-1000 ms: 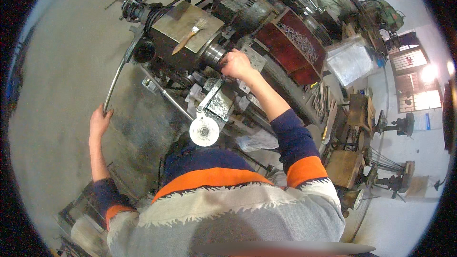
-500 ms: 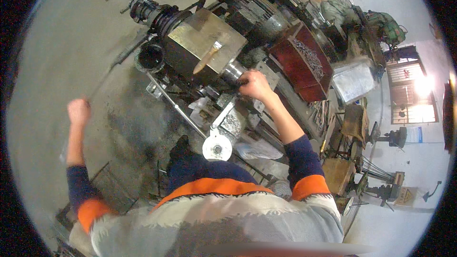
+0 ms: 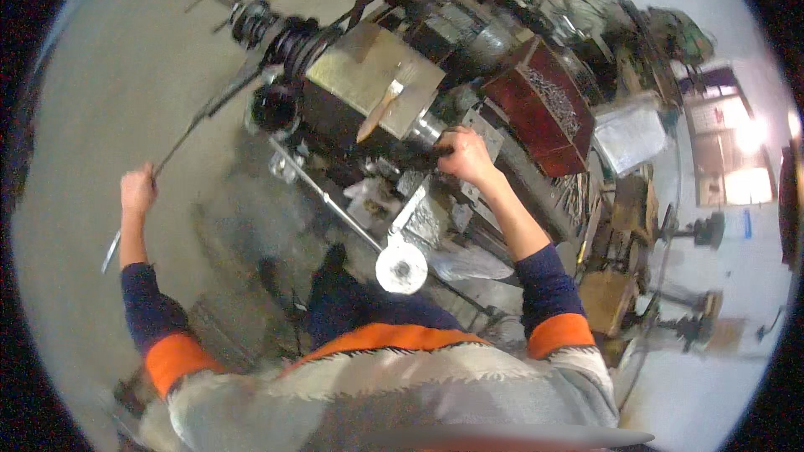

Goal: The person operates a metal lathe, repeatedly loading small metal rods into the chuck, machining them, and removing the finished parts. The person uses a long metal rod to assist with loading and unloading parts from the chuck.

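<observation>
My left hand [image 3: 138, 191], out at the left, is closed around a long thin metal rod [image 3: 177, 147]. One end of the rod leads up to the lathe's headstock side; the other sticks out below my fist. My right hand [image 3: 465, 155] has its fingers curled at the bright spindle end [image 3: 428, 127] of the lathe. Whatever lies inside those fingers is hidden. On top of the boxy headstock [image 3: 339, 71] lies a paintbrush [image 3: 378, 115] with a wooden handle. A round white handwheel [image 3: 402, 269] sits nearer to me, below my right hand.
A dark red metal bin [image 3: 523, 113] holding metal shavings stands right of the headstock. Beyond it lies a clear plastic-wrapped sheet [image 3: 630, 138]. A slanting shaft [image 3: 327, 197] runs along the lathe's near side. Drill-like machines [image 3: 699, 230] stand by the right wall.
The view has shifted, so the lathe appears slightly farther right. The rod's free end now shows below my left fist. My right hand stays at the spindle end.
</observation>
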{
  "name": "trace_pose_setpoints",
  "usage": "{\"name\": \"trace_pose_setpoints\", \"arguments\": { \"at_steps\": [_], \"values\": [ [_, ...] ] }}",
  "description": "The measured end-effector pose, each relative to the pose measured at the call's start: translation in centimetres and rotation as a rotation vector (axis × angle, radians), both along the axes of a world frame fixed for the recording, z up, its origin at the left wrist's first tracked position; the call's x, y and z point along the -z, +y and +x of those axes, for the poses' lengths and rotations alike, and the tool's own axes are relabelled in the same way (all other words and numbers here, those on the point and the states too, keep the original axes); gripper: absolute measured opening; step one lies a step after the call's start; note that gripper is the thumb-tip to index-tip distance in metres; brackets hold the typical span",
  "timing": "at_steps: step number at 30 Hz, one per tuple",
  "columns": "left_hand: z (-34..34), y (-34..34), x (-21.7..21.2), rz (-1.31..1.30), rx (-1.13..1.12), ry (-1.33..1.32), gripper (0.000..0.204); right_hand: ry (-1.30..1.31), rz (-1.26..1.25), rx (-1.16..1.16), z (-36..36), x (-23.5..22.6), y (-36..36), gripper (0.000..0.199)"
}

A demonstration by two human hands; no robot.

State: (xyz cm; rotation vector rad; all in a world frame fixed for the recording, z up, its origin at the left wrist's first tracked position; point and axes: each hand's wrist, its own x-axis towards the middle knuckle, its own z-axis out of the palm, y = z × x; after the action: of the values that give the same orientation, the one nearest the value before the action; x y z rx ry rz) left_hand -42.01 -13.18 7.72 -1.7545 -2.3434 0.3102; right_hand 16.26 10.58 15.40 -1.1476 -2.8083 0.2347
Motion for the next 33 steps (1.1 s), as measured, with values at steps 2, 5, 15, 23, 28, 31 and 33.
{"name": "trace_pose_setpoints", "arguments": {
  "at_steps": [2, 5, 15, 23, 28, 31, 33],
  "values": [
    [-1.9, -0.2, -0.5, 0.099, 0.063, 0.031, 0.008, -0.043, -0.037, -0.036, 0.5, 0.9, 0.4, 0.028],
    [-1.6, -0.8, 0.5, 0.029, -0.023, 0.041, 0.006, -0.076, -0.007, 0.055, 0.3, 0.4, 0.3, 0.026],
    [5.4, 3.1, -1.0, 0.113, -0.458, -0.087, 0.030, 0.172, 0.125, 0.011, 8.1, -2.8, -0.3, 0.032],
    [15.3, 3.8, -2.5, 0.172, -0.505, -0.299, 0.030, 0.449, 0.297, 0.258, 33.2, -3.1, 5.1, 0.043],
    [31.6, 5.9, -1.9, 0.528, -0.407, -0.916, 0.024, 0.289, 0.471, 0.465, 46.6, -4.6, 13.3, 0.046],
    [42.1, 9.7, -0.6, 0.217, -0.651, -1.364, 0.025, 0.239, 0.433, 0.470, 51.6, -3.2, 18.1, 0.047],
    [51.3, 14.0, -1.3, 0.308, -0.825, -1.473, 0.030, 0.201, 0.355, 0.448, 54.5, -0.8, 20.8, 0.046]
  ]
}}
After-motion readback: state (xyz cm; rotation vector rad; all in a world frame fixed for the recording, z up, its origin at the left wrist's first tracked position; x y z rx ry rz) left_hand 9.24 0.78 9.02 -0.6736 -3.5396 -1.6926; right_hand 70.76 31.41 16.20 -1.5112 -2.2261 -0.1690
